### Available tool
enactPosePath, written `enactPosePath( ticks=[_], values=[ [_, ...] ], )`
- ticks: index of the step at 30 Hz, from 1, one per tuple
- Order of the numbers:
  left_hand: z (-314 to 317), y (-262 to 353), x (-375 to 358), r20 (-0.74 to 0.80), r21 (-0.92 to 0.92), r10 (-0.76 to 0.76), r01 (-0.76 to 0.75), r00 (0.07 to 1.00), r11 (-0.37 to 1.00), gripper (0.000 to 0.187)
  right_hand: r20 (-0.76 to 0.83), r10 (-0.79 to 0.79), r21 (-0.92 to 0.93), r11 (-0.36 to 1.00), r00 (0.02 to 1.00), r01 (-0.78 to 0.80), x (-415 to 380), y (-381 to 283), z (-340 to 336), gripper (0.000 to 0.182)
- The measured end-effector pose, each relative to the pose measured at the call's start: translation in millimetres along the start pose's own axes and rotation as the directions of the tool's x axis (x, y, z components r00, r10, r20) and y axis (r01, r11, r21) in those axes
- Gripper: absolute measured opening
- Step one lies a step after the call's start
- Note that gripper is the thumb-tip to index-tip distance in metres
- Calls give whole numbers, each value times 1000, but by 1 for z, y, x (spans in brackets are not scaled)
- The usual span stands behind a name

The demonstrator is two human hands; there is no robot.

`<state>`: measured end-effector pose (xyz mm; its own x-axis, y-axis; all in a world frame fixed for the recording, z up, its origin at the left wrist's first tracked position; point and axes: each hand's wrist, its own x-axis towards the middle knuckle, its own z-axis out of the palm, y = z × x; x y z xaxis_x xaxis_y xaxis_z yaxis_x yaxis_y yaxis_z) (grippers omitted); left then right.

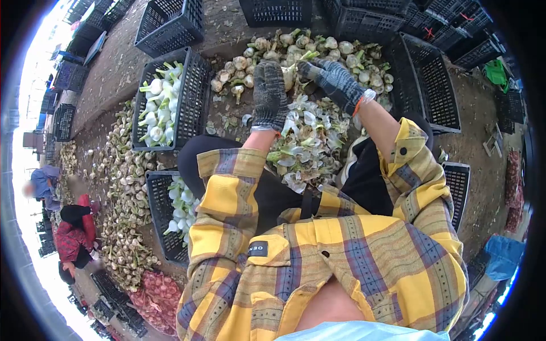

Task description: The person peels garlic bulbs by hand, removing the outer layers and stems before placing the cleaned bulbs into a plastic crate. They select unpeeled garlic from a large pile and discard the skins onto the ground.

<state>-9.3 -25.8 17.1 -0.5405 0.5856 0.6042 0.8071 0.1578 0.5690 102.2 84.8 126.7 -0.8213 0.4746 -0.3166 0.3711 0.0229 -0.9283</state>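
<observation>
One garlic bulb [288,78] sits at the near edge of the heap of bulbs [364,77]. The gloved left grip [269,95] closes on its side; whether the right grip [335,82], bent in beside it, pinches or only touches, I cannot tell. Peeling likely goes best held firmly, over the peelings [313,136], well clear of the filled crate [195,94].

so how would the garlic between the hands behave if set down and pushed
The garlic would probably roll, since it looks rounded, though its green stem may make it swerve. Its pale outside looks fairly smooth, so it might slip.
</observation>
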Motion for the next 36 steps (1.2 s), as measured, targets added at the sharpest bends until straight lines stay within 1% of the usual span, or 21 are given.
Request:
enactPosePath(
  ticks=[2, 4, 6, 7, 8, 10, 11, 12, 13, 14, 15, 16, 18, 20, 23, 26, 28, 32, 34, 35, 36],
  values=[
    [2, 1, 1, 0, -5, 12, -12, 1000, 1000, 39, 5, 29, 52, 998, 1000, -29, 8, 14, 4, 49],
    [0, 8, 4, -9, -10, 14, -14, 1000, 1000, 37, 5, 17, 199, 980, 1000, -17, 14, 25, 6, 45],
    [-4, 15, 5, -21, -10, 9, -9, 1000, 1000, 35, 28, 1, 199, 980, 1000, -7, 16, 29, 5, 41],
    [-7, 23, 7, 32, -246, -149, 153, 988, 957, 36, 37, -20, 198, 980, 999, 12, 16, 29, 2, 37],
    [-9, 31, 10, 39, -243, -153, 158, 987, 957, 36, 42, -42, 197, 980, 998, 33, 15, 29, -1, 33],
    [-12, 40, 18, 199, -432, -401, 448, 894, 783, 36, 47, -20, 126, 992, 999, 14, 18, 32, -4, 31],
    [-6, 33, 16, 203, -427, -403, 451, 892, 784, 36, 23, -126, 51, 991, 992, 124, 22, 39, -4, 31],
    [-1, 25, 14, 181, -306, -339, 380, 923, 873, 39, 7, -230, -28, 973, 973, 230, 25, 46, -2, 32],
    [3, 18, 12, 167, -177, -268, 296, 949, 939, 43, -18, -242, -86, 967, 970, 239, 29, 51, -1, 32],
    [8, 13, 8, 169, -173, -269, 297, 948, 939, 43, -17, -241, -82, 968, 970, 238, 30, 56, -4, 32],
    [9, 17, 11, 266, -537, -498, 556, 825, 634, 43, 29, -124, 154, 981, 992, 118, 22, 43, -5, 31],
    [9, 21, 14, 446, -748, -614, 648, 651, 145, 44, 101, -21, 372, 928, 995, -18, 18, 36, -6, 31],
    [6, 28, 15, 450, -701, -618, 684, 644, 203, 42, 101, -36, 436, 900, 994, -12, 25, 42, -8, 33],
    [7, 29, 13, 455, -646, -624, 718, 635, 259, 41, 88, 27, 126, 991, 996, -38, 22, 30, -8, 35],
    [12, 27, 9, 408, -667, -622, 683, 668, 296, 41, -1, -75, 43, 996, 997, 75, 40, 57, -6, 37],
    [10, 35, 15, 420, -694, -646, 684, 638, 225, 39, 23, -73, -5, 997, 997, 73, 34, 50, -9, 37],
    [10, 37, 18, 530, -724, -662, 690, 530, -28, 40, 41, -94, -28, 995, 995, 95, 35, 54, -11, 36],
    [2, 41, 20, 648, -612, -583, 790, 490, -16, 42, 64, -129, -30, 991, 990, 131, 33, 54, -10, 35],
    [10, 42, 19, 521, -723, -666, 690, 533, -13, 44, 60, -164, -25, 986, 985, 165, 32, 56, -10, 39],
    [16, 33, 15, 522, -723, -666, 691, 534, -13, 44, 56, -199, -21, 980, 978, 200, 32, 57, -10, 44],
    [26, 16, 7, 480, -711, -667, 698, 570, 86, 45, 56, -199, -20, 980, 978, 200, 30, 56, -11, 44]
  ],
)
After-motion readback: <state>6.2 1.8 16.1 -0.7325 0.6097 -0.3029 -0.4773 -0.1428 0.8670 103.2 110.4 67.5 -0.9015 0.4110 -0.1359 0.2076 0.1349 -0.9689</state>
